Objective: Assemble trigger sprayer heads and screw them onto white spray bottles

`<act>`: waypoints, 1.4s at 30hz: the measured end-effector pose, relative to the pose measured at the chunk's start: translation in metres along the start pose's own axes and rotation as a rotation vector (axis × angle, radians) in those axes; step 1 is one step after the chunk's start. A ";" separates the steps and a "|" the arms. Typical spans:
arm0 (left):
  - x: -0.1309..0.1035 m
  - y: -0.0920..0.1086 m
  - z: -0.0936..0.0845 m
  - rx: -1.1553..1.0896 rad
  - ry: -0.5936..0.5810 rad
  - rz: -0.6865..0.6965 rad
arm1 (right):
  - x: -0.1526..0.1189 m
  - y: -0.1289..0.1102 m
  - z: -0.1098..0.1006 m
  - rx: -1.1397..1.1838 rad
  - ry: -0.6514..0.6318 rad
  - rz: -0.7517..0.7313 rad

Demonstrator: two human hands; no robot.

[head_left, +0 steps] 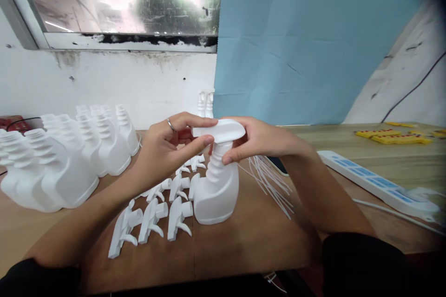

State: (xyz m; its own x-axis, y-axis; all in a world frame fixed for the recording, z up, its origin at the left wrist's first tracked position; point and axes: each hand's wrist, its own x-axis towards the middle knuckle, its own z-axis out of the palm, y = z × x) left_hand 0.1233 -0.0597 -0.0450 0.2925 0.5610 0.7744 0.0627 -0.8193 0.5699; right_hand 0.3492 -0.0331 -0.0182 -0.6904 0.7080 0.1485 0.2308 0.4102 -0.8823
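A white spray bottle point(216, 195) stands upright on the brown table, with a white trigger spray head point(228, 130) on top of its ridged neck. My left hand point(174, 141) pinches the nozzle end of the head between thumb and fingers. Wrapped round the head's rear and the top of the neck is my right hand point(256, 137), its thumb at the front of the neck. Both hands hide part of the joint between head and bottle. Several loose trigger spray heads point(179, 218) lie in rows left of the bottle.
Several open white bottles point(66, 167) stand grouped at the left. Thin white dip tubes point(268, 181) lie right of the bottle, near a dark phone point(278, 165). Farther right are a power strip point(376, 181) with its cable and yellow pieces point(393, 135). Finished-looking bottles point(206, 103) stand behind my hands.
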 end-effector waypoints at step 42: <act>0.005 -0.008 -0.008 -0.150 -0.108 -0.048 | 0.023 0.065 0.061 0.735 -0.100 -0.430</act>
State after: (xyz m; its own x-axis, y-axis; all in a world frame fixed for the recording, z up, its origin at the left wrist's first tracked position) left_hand 0.1170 -0.0492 -0.0439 0.3941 0.5763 0.7159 -0.0612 -0.7608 0.6461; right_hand 0.3059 -0.0253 -0.0991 -0.6814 0.5078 0.5271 -0.5443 0.1299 -0.8288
